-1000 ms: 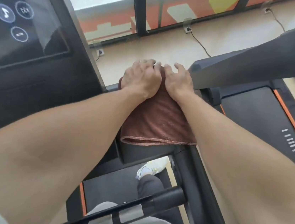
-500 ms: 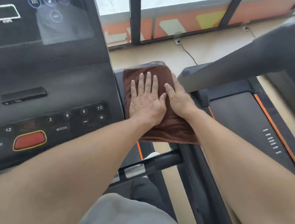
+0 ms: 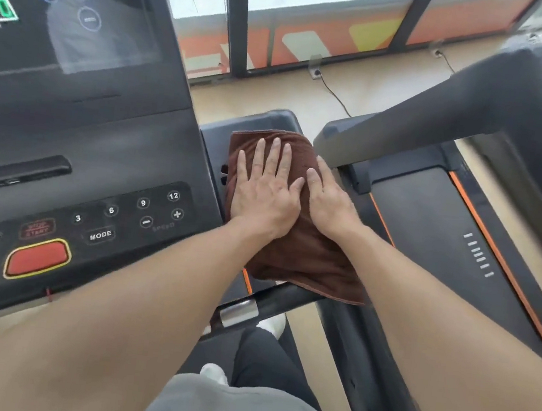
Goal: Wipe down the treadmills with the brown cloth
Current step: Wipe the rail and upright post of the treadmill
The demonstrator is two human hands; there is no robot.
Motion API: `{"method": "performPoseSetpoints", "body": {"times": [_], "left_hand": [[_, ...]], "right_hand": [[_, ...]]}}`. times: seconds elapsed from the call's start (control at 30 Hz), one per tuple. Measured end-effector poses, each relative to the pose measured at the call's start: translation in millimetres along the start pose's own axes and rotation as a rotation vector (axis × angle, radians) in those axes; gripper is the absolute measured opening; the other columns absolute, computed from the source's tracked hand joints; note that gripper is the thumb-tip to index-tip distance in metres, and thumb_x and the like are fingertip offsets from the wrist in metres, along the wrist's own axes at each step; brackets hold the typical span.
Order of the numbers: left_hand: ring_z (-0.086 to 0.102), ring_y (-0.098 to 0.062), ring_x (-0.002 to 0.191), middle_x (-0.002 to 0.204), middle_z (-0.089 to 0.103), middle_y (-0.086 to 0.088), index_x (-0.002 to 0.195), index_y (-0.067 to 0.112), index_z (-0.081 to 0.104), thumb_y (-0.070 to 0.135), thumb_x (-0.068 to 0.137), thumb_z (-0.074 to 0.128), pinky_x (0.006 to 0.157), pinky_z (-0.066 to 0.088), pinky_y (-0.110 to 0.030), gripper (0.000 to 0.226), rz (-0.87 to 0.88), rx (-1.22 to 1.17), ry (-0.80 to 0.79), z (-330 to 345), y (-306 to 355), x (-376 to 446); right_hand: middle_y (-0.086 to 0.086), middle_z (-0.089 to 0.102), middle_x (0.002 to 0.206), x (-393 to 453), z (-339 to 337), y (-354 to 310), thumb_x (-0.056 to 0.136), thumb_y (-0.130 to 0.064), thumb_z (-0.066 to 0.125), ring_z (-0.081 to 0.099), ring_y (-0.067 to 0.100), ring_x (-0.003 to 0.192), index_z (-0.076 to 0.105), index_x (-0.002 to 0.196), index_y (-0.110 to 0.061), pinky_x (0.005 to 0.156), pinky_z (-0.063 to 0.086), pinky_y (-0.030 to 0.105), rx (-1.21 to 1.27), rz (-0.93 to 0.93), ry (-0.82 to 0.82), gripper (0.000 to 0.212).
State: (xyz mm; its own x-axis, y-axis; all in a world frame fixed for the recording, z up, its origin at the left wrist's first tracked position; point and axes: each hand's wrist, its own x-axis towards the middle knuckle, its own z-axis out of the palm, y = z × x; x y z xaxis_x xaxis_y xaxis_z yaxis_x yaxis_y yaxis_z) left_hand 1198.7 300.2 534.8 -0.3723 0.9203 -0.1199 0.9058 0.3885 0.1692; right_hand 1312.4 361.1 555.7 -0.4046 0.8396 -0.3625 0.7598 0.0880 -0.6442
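Left hand [image 3: 264, 194] and right hand [image 3: 329, 204] press the brown cloth [image 3: 295, 242] flat on the treadmill [image 3: 266, 119] arm, fingers [image 3: 273, 158] straight, gripping nothing, spreading wiping pressure.

Both bare forearms reach forward and converge toward the middle. The left hand [image 3: 266, 191] lies flat, palm down, fingers straight and slightly spread. The right hand [image 3: 329, 202] lies flat just beside it, fingers together, angled leftward.

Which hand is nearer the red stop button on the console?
Left. The left hand presses the brown cloth nearer the red button; the right hand lies beyond it.
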Motion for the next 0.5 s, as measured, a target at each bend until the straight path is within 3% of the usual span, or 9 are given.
{"method": "performPoseSetpoints", "body": {"times": [0.2,0.33,0.43,0.5], "left_hand": [[-0.018,-0.017,0.156,0.170,-0.014,0.004,0.162,0.024,-0.009,0.051,0.105,0.007,0.125,-0.012,-0.048,0.065,0.011,-0.050,0.026,-15,-13,66],[0.010,-0.022,0.157,0.170,0.014,0.002,0.163,0.028,0.009,0.054,0.104,0.011,0.127,0.001,-0.047,0.064,-0.053,-0.091,0.006,-25,-16,104],[0.046,-0.028,0.135,0.151,0.050,-0.002,0.151,0.029,0.042,0.054,0.104,0.019,0.113,0.028,-0.047,0.058,-0.080,-0.113,-0.014,-38,-16,130],[0.055,-0.030,0.123,0.138,0.061,-0.003,0.136,0.032,0.057,0.056,0.103,0.023,0.102,0.037,-0.047,0.053,-0.112,-0.116,-0.065,-44,-16,146]], "right_hand": [[0.000,0.034,0.164,58,-6,-24,0.112,-0.040,0.020,0.028,0.017,0.151,0.034,0.158,-0.021,0.119,0.018,0.025,0.135,0.036,-0.040,0.052],[0.005,0.045,0.157,101,-11,-38,0.111,-0.044,0.022,0.037,0.023,0.147,0.046,0.153,-0.020,0.118,0.024,0.031,0.233,0.104,-0.100,0.054],[0.000,0.068,0.122,129,-9,-38,0.108,-0.051,0.033,0.058,0.020,0.124,0.070,0.119,-0.022,0.106,0.043,0.032,0.397,0.200,-0.133,0.048],[-0.010,0.065,0.094,143,-7,-36,0.107,-0.047,0.041,0.062,0.010,0.101,0.070,0.100,-0.024,0.083,0.047,0.017,0.487,0.242,-0.162,0.038]]}}
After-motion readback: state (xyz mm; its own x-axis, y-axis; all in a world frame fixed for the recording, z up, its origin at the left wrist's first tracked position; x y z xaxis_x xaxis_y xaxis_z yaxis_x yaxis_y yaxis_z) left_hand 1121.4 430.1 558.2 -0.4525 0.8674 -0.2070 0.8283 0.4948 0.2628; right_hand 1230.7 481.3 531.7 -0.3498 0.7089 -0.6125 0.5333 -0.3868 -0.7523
